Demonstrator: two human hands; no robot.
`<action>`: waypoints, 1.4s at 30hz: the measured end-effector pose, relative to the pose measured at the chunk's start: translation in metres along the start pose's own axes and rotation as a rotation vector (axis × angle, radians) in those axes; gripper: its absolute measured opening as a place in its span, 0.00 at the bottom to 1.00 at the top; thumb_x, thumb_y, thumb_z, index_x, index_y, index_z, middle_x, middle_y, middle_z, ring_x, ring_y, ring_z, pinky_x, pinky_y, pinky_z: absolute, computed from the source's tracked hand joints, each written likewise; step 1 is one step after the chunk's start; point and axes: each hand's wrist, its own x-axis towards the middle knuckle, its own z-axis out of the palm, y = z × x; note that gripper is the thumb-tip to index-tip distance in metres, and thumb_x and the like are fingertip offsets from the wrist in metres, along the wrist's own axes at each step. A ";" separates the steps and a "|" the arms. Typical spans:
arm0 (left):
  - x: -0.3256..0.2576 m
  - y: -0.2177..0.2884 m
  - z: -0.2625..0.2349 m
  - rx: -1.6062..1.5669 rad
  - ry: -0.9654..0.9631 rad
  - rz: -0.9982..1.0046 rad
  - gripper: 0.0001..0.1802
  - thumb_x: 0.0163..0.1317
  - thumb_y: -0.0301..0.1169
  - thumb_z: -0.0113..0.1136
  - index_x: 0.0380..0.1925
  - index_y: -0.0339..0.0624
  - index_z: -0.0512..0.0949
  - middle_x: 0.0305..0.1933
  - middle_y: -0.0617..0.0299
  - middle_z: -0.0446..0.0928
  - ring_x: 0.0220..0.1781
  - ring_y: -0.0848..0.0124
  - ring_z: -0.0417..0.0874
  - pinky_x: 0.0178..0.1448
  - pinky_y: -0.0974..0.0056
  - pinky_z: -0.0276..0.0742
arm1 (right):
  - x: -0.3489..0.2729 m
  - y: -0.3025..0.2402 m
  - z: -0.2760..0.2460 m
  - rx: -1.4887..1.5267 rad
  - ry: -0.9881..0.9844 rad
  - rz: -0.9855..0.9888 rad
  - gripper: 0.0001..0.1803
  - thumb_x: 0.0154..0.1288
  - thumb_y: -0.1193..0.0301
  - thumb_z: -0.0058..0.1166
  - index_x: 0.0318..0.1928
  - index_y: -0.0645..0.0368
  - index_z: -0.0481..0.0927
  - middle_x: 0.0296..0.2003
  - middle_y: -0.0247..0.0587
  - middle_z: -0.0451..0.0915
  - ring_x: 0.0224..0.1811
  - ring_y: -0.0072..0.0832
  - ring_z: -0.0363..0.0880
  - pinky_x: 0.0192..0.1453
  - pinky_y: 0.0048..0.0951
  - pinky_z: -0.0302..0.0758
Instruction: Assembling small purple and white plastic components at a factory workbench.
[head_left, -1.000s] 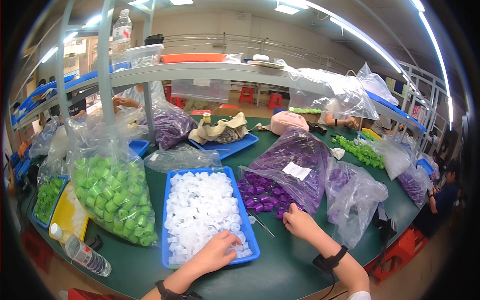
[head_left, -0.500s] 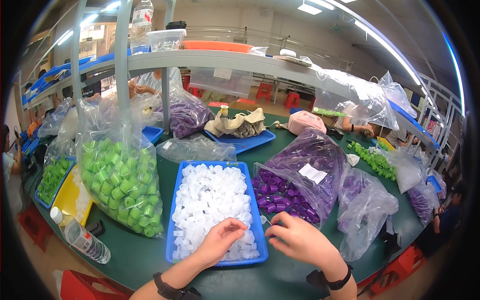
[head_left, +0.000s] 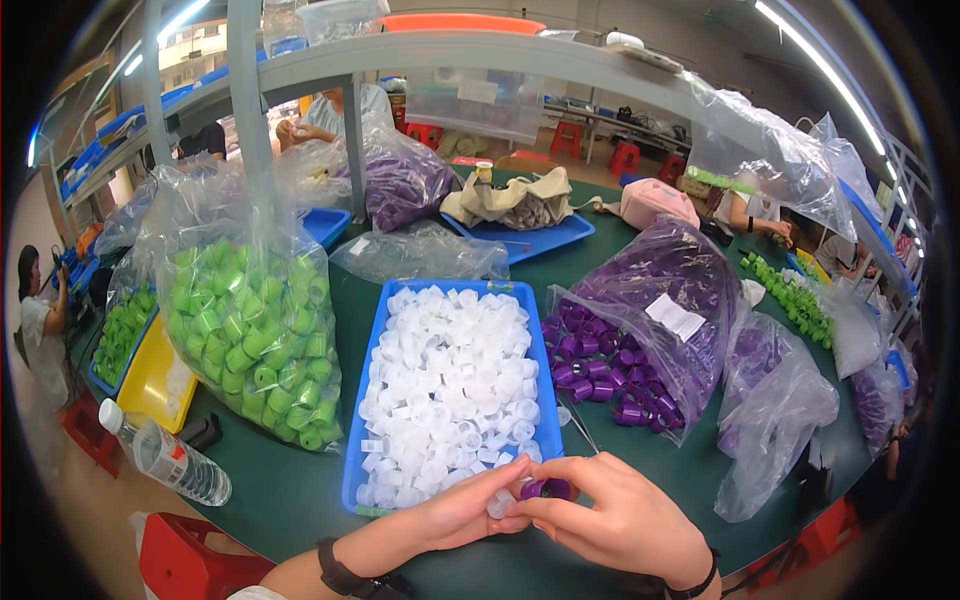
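Close in front of me, by the near right corner of a blue tray (head_left: 352,455) heaped with white translucent caps (head_left: 450,370), my two hands meet. My left hand (head_left: 470,512) has a single white translucent cap (head_left: 500,503) at its fingers. In my right hand (head_left: 620,520), a hollow purple cap (head_left: 546,489) is pinched between thumb and fingers, right beside the white one. My fingers partly cover both pieces. More purple caps (head_left: 590,365) spill from the mouth of a clear bag (head_left: 665,270) right of the tray. A thin metal tool (head_left: 582,428), perhaps tweezers, lies between.
A clear bag of green caps (head_left: 250,350) stands left of the tray, with a water bottle (head_left: 165,455) and yellow tray (head_left: 150,385) beyond. Crumpled plastic (head_left: 775,410) lies at right. A grey shelf beam (head_left: 480,48) crosses above the table; people sit farther off.
My hands, apart and without a visible cap before, have come together; a purple cap and a white cap are now between them. The view has shifted, so the scene sits farther right.
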 end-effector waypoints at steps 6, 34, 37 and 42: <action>0.000 0.001 -0.003 0.094 -0.109 0.007 0.26 0.74 0.51 0.29 0.44 0.41 0.68 0.26 0.70 0.59 0.27 0.78 0.60 0.35 0.72 0.61 | 0.001 0.008 0.001 0.000 -0.006 0.030 0.24 0.50 0.74 0.64 0.51 0.58 0.79 0.49 0.43 0.76 0.42 0.35 0.76 0.45 0.31 0.72; 0.005 -0.004 0.000 0.069 -0.392 -0.139 0.29 0.74 0.54 0.23 0.25 0.45 0.64 0.19 0.71 0.58 0.19 0.81 0.56 0.23 0.75 0.53 | -0.008 0.034 0.023 0.680 0.209 0.227 0.09 0.58 0.77 0.61 0.40 0.63 0.84 0.43 0.43 0.81 0.44 0.28 0.78 0.49 0.28 0.74; 0.000 -0.002 0.006 0.064 -0.351 -0.151 0.30 0.74 0.54 0.23 0.24 0.45 0.63 0.19 0.71 0.57 0.19 0.81 0.56 0.23 0.75 0.53 | -0.009 0.029 0.025 0.773 0.248 0.248 0.07 0.57 0.79 0.61 0.38 0.64 0.83 0.40 0.42 0.80 0.43 0.28 0.78 0.48 0.27 0.74; 0.002 -0.005 -0.002 0.055 -0.461 -0.158 0.30 0.74 0.54 0.23 0.23 0.44 0.64 0.19 0.72 0.57 0.19 0.80 0.55 0.23 0.74 0.52 | -0.008 0.027 0.029 0.850 0.310 0.219 0.07 0.57 0.80 0.60 0.38 0.68 0.81 0.38 0.44 0.79 0.42 0.28 0.78 0.47 0.27 0.74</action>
